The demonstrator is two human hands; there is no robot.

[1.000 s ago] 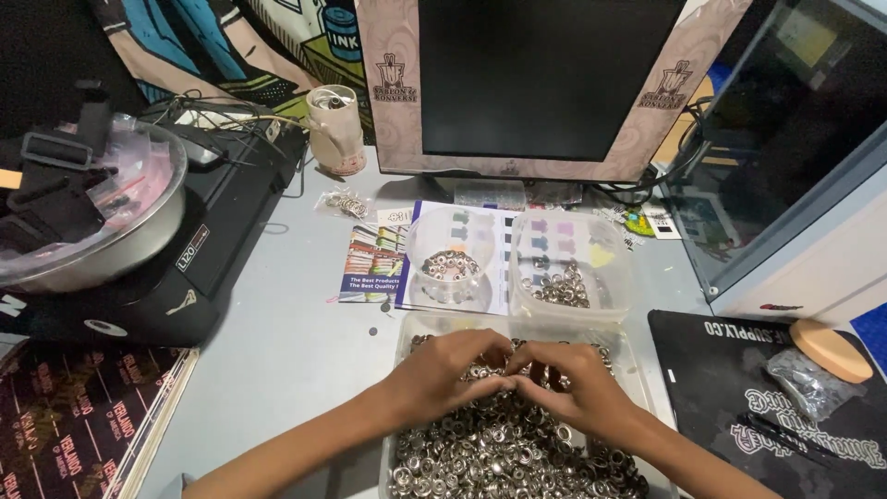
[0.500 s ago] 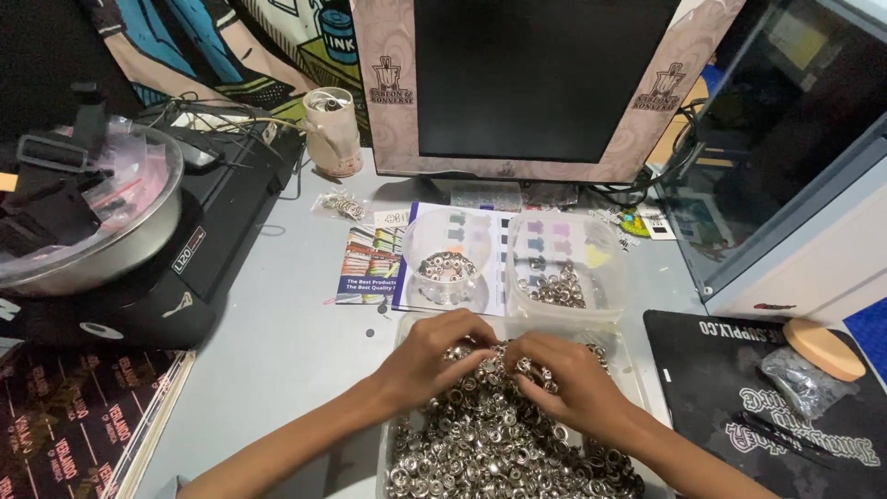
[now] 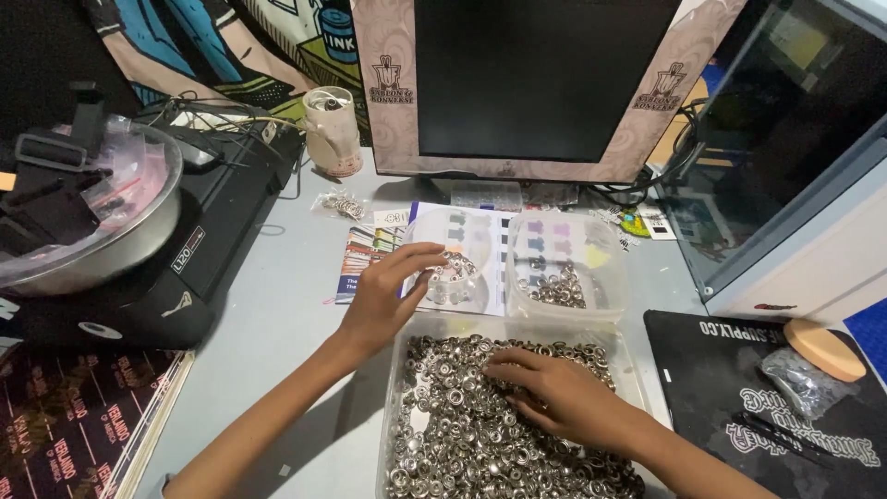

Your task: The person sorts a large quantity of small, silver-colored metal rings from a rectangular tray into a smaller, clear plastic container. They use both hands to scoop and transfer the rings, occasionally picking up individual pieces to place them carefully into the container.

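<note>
Your left hand (image 3: 388, 300) is reaching over the small clear dish (image 3: 453, 277) of metal eyelets, its grip loosely spread with the fingertips just above the dish and pinching nothing that can be seen. Your right hand (image 3: 559, 393) is lying palm-down in the large clear tray (image 3: 395, 407), fingers spread flat on the heap of silver eyelets (image 3: 453, 425) beneath it. A second clear tub (image 3: 605, 277) is sitting on the worktop (image 3: 277, 323) just beyond that hand.

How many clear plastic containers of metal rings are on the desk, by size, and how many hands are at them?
Large clear tub of metal rings: 1
Small clear containers, one under the left hand, one beside it: 2
Hands, counting the right hand: 2
Total: 5
</note>
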